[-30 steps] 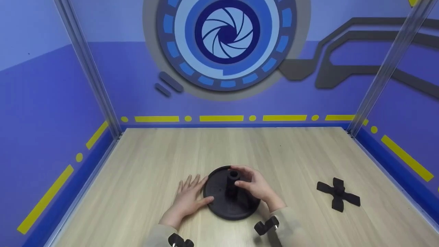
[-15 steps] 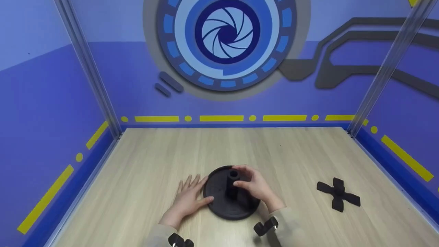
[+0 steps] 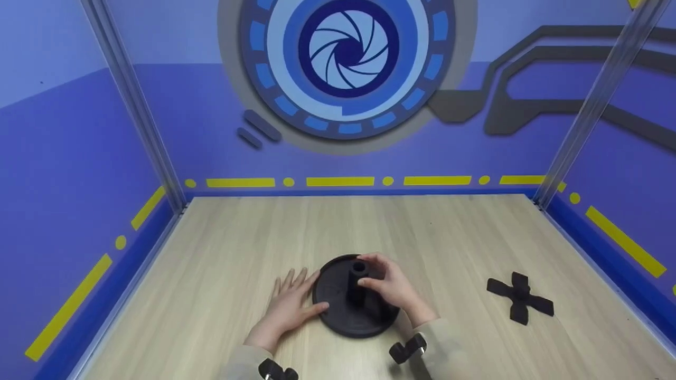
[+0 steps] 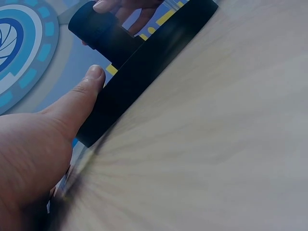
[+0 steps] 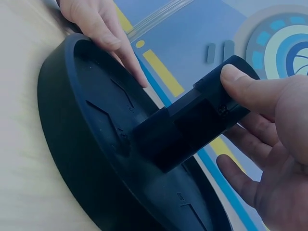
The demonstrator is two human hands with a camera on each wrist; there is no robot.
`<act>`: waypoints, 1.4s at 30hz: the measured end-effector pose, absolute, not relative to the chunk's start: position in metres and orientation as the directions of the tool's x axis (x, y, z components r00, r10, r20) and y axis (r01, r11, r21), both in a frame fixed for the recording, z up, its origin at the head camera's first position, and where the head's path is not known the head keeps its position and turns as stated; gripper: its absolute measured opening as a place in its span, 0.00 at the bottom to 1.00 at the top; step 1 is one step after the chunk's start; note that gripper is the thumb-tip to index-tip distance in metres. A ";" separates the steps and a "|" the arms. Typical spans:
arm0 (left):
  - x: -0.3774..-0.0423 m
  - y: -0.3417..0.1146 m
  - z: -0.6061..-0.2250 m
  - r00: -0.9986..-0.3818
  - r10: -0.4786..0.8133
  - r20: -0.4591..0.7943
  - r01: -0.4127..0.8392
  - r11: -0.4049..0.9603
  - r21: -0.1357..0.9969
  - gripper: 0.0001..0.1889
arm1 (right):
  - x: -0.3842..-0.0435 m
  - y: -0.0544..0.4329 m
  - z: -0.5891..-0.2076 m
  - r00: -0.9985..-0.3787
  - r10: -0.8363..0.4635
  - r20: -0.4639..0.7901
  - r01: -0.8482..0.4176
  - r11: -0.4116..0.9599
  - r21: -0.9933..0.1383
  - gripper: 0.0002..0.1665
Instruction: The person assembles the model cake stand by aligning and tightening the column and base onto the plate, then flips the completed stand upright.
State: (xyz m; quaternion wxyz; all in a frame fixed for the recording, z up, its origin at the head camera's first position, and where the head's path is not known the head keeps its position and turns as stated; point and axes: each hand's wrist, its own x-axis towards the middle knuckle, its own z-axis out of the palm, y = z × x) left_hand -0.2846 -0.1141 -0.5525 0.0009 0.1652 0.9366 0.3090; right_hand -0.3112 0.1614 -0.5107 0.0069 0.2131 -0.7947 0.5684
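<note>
Black tube (image 3: 357, 287) standing upright in the middle of a round dish (image 3: 334, 285), on the near part of the pale wooden counter (image 3: 237, 243). Held near the top by the right-hand grip (image 3: 393, 287), between thumb and fingers. Spread wide at the dish's left side, with thumb tip against the rim: left-hand grip (image 3: 292, 306). Lying well to the right of the dish: dark four-bladed propeller (image 3: 520, 297).

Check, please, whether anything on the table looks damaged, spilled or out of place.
Nothing stands out. The round base lies flat on the table, the left hand at its rim; the post, held by the right hand, stands upright on it. The four-bladed part lies apart. No break or spill shows.
</note>
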 end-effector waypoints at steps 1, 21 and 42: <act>-0.285 -0.114 -0.552 -0.946 0.310 0.100 0.309 0.755 0.579 0.46 | -0.311 0.161 -0.510 -0.908 -0.328 0.259 -0.351 0.263 -0.899 0.27; -0.284 -0.112 -0.550 -0.951 0.294 0.096 0.292 0.755 0.588 0.47 | -0.309 0.160 -0.513 -0.912 -0.287 0.291 -0.371 0.280 -0.885 0.27; -0.284 -0.113 -0.551 -0.948 0.305 0.094 0.301 0.753 0.586 0.46 | -0.311 0.162 -0.513 -0.906 -0.322 0.276 -0.360 0.240 -0.902 0.27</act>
